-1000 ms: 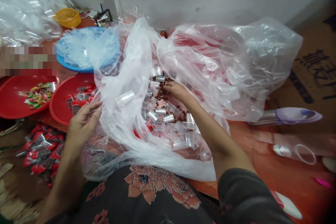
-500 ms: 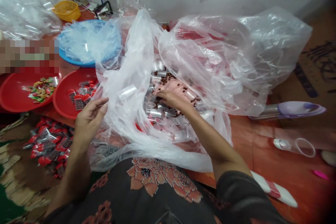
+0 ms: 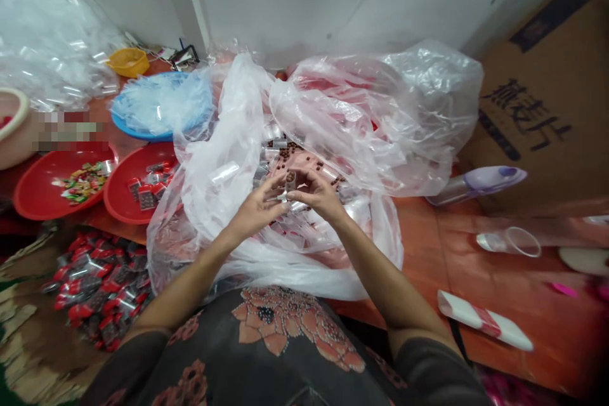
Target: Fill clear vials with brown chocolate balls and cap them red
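Observation:
Over the open plastic bag point(image 3: 238, 108), my left hand point(image 3: 259, 206) and my right hand point(image 3: 318, 195) meet at a small clear plastic cup point(image 3: 290, 185). Brown balls show at the cup's mouth. My left fingers and thumb close on it from the left; my right fingers and thumb grip it from the right. Beneath and behind the hands, the bag holds more clear cups point(image 3: 273, 133) and loose brown balls point(image 3: 288, 153). Part of the held cup is covered by my fingers.
On the left stand a red bowl of red-capped filled cups point(image 3: 124, 206), a red bowl of colourful small packets point(image 3: 35, 193) and a blue basin point(image 3: 137, 131). Many red-capped cups point(image 3: 102, 298) lie lower left. A purple-handled tool point(image 3: 495, 177) and a cardboard box point(image 3: 547, 108) are at right.
My left hand has moved right to meet my right hand. My right hand has lifted a cup with brown balls from the bag, and both now hold it. The view has shifted slightly.

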Motion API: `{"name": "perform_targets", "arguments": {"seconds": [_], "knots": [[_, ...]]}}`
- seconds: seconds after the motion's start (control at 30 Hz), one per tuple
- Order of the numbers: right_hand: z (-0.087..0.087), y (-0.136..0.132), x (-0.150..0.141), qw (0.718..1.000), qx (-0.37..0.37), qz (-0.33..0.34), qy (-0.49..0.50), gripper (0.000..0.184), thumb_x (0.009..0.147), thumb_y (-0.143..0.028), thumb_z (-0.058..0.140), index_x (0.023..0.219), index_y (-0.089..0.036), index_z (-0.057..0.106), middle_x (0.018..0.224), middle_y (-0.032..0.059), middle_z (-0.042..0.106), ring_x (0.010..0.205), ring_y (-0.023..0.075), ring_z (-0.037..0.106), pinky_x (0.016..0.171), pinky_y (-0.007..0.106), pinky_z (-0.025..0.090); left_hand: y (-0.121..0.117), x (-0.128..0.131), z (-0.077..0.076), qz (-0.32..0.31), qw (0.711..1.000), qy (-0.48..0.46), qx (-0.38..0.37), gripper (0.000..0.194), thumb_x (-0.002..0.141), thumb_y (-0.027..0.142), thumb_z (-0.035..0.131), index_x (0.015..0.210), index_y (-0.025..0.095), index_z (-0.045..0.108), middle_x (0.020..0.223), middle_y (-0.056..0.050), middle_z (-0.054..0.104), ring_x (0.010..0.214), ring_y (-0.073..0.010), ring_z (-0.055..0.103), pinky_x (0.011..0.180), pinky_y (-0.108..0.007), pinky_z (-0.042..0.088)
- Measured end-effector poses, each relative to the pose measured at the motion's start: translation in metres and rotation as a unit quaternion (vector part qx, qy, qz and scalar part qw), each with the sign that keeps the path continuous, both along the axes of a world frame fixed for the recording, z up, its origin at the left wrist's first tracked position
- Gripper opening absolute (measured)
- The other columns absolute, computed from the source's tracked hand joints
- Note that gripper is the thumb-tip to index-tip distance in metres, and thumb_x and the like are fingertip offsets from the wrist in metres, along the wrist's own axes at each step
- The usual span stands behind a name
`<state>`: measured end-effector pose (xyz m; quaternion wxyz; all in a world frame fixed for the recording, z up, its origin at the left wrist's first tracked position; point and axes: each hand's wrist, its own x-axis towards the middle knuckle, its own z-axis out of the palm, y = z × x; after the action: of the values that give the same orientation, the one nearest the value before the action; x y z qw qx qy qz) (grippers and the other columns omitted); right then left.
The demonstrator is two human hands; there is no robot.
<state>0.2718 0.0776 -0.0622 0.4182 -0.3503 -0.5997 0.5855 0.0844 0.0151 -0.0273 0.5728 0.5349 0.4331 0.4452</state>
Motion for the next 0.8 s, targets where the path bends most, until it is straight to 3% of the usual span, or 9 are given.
{"name": "perform_targets", "arguments": {"seconds": [0.1,0.2,0.37,0.5,0.63,0.73,0.8], "knots": [[0.013,-0.018,0.0,0.998,-0.006,-0.055,0.028,0.046,0.072,-0.038,0.083,0.113,-0.027,0.065,0.094,-0.0006,0.066,0.082,0.0146,0.063,0.074,0.029,0.056,0.012,0.02,-0.007,-0.027,0.997,-0.069,-0.009,0.064,0.076,0.023,0.075,0.137,0.022,0.054,0.14,-0.012,0.058,0.124,-0.0254,0.059,0.104,-0.042,0.05],[0.017,-0.028,0.006,0.995,-0.028,-0.094,0.037,0.036,0.082,-0.045,0.071,0.113,-0.027,0.064,0.09,-0.0008,0.065,0.073,0.0128,0.063,0.066,0.027,0.056,0.015,0.026,-0.002,-0.026,0.993,-0.11,-0.038,0.055,0.076,0.024,0.076,0.127,0.017,0.058,0.127,-0.011,0.066,0.116,-0.0239,0.065,0.103,-0.042,0.052],[0.005,-0.02,0.025,0.99,-0.034,-0.135,-0.007,0.038,0.088,-0.05,0.059,0.115,-0.025,0.064,0.096,0.0013,0.068,0.071,0.0122,0.063,0.061,0.026,0.055,0.011,0.021,0.016,-0.045,0.985,-0.132,-0.097,0.058,0.071,0.019,0.08,0.124,0.016,0.057,0.121,-0.012,0.07,0.103,-0.0233,0.071,0.093,-0.038,0.057],[-0.023,0.008,0.042,0.986,-0.026,-0.123,-0.111,0.028,0.085,-0.035,0.058,0.106,-0.02,0.07,0.103,0.0056,0.071,0.084,0.0161,0.067,0.08,0.035,0.057,0.017,0.014,0.022,-0.05,0.971,-0.175,-0.153,0.046,0.074,0.019,0.071,0.119,0.015,0.059,0.115,-0.012,0.073,0.099,-0.0243,0.073,0.092,-0.038,0.057],[-0.047,0.04,0.063,0.956,0.003,-0.131,-0.261,0.036,0.086,-0.021,0.047,0.112,-0.015,0.071,0.114,0.0111,0.073,0.105,0.0235,0.068,0.101,0.047,0.05,0.022,0.007,0.027,-0.063,0.955,-0.216,-0.193,0.044,0.083,0.034,0.057,0.121,0.013,0.06,0.113,-0.015,0.074,0.103,-0.0291,0.073,0.092,-0.043,0.058],[-0.051,0.062,0.081,0.93,0.084,-0.158,-0.32,0.047,0.085,-0.015,0.042,0.124,-0.014,0.067,0.132,0.0132,0.066,0.124,0.026,0.059,0.109,0.047,0.044,0.022,0.006,0.031,-0.077,0.959,-0.201,-0.182,0.044,0.087,0.035,0.057,0.124,0.013,0.059,0.117,-0.016,0.073,0.104,-0.0291,0.072,0.094,-0.044,0.057],[-0.049,0.075,0.094,0.894,0.124,-0.224,-0.368,0.057,0.082,-0.011,0.041,0.136,-0.011,0.058,0.14,0.0167,0.058,0.131,0.0273,0.053,0.112,0.047,0.041,0.023,0.006,0.032,-0.081,0.965,-0.187,-0.167,0.043,0.086,0.031,0.062,0.125,0.014,0.058,0.118,-0.016,0.072,0.103,-0.0279,0.073,0.095,-0.044,0.057]]}}
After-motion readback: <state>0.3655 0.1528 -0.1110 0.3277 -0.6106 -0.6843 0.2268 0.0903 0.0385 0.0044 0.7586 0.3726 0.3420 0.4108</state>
